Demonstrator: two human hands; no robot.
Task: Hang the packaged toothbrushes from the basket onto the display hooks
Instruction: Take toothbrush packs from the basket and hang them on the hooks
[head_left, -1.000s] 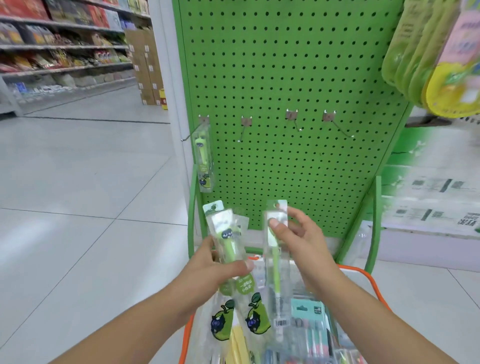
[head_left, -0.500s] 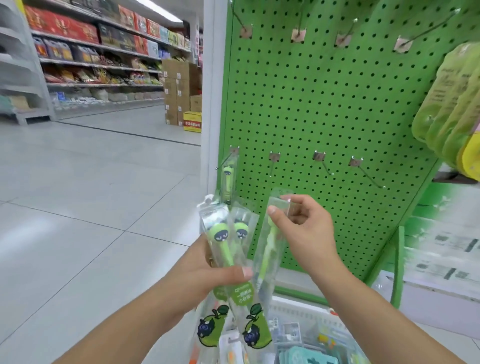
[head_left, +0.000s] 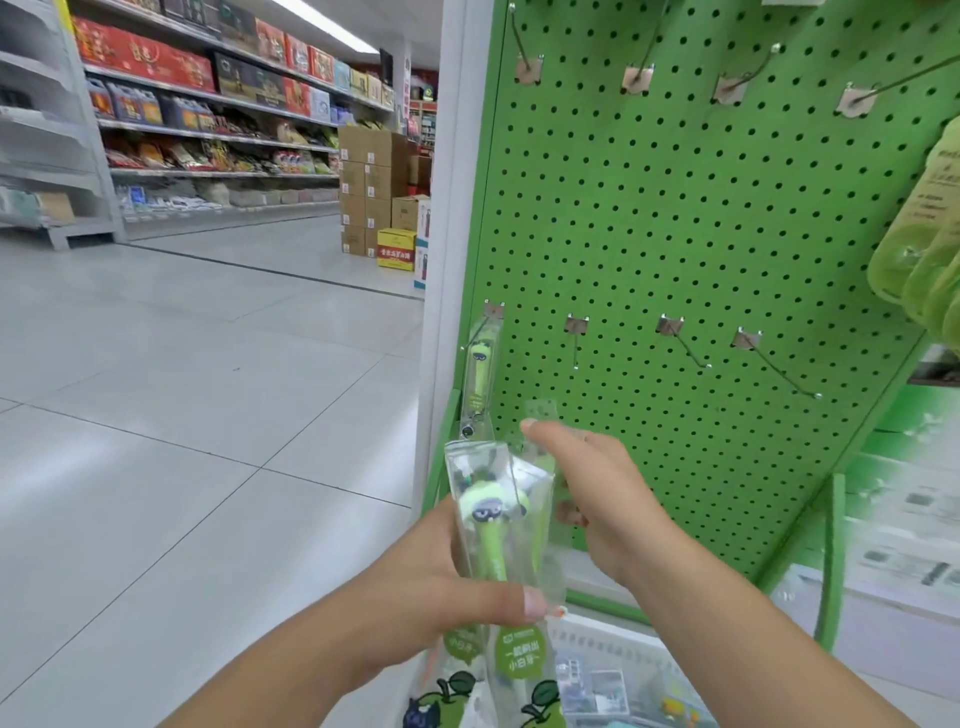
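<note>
My left hand (head_left: 457, 587) grips a small bunch of clear packaged toothbrushes (head_left: 491, 540) with green handles and pear labels, held upright. Just right of it, my right hand (head_left: 597, 499) pinches the top of a single clear toothbrush pack (head_left: 540, 415), lifted toward the green pegboard (head_left: 675, 234). One packaged toothbrush (head_left: 479, 374) hangs on the leftmost hook of the lower row (head_left: 492, 312). Three bare hooks (head_left: 576, 332) (head_left: 680, 343) (head_left: 774, 364) stand to its right. The white basket (head_left: 613, 644) sits at the bottom, partly hidden by my arms.
An upper row of bare hooks (head_left: 639, 67) lines the pegboard's top. Green packaged goods (head_left: 924, 234) hang at the right edge. A green metal frame (head_left: 831, 561) stands at the pegboard's foot. Stocked shelves (head_left: 208, 130) and stacked cartons (head_left: 374, 187) line the aisle on the left.
My view has tilted up and closer to the pegboard. My right hand has carried its single pack up and left, toward the lower hooks. My left hand keeps its bunch.
</note>
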